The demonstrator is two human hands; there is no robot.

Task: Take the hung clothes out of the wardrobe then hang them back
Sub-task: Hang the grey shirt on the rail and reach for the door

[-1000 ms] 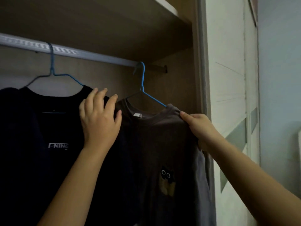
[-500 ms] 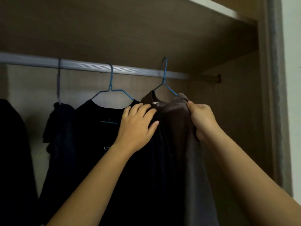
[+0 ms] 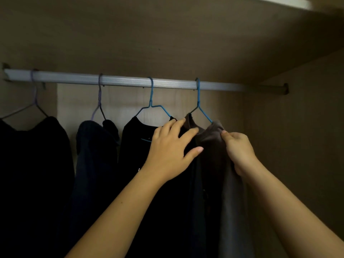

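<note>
A grey-brown T-shirt (image 3: 214, 144) hangs on a blue wire hanger (image 3: 198, 101), the rightmost one on the silver wardrobe rail (image 3: 121, 81). My right hand (image 3: 239, 151) pinches the shirt's right shoulder. My left hand (image 3: 171, 151) lies with straight, spread fingers on the shirt's left shoulder and on the neighbouring black T-shirt (image 3: 137, 164), which hangs on a second blue hanger (image 3: 151, 101). The grey-brown shirt is turned nearly edge-on to me.
Further left hang a dark blue garment (image 3: 93, 155) on a purple hanger (image 3: 99, 101) and a black garment (image 3: 33, 164) on another hanger. A wooden shelf (image 3: 167, 34) sits just above the rail. The wardrobe side wall (image 3: 297, 146) stands close on the right.
The view has swung left and into the wardrobe, so more hangers show. The grey-brown shirt has turned from facing me to nearly edge-on, with both hands staying at its shoulders.
</note>
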